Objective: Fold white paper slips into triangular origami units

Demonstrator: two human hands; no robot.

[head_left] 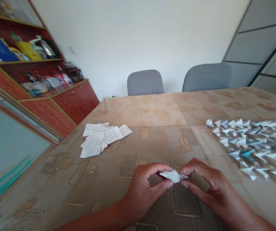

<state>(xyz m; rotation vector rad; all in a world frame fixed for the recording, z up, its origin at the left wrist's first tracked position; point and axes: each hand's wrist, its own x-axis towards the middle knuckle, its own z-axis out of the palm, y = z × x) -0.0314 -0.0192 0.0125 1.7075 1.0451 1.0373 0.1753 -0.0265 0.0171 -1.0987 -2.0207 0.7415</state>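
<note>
Between my two hands is a small folded piece of printed paper (173,176), creased to points at its sides. My left hand (145,183) pinches its left end between thumb and fingers. On the other end, my right hand (206,183) is closed the same way. Both hands are just above the patterned tabletop, near its front. To the left lies a loose pile of printed paper slips (95,139), flat and overlapping. Over on the right, several folded paper pieces (255,144) stand in rows, mostly white, one of them teal.
The table (152,110) has a brown patterned cover and reaches back to two grey chairs (145,82) by a white wall. A reddish wooden cabinet (67,99) at the left holds bottles, a kettle (47,48) and boxes. Grey panels (260,41) stand at the right.
</note>
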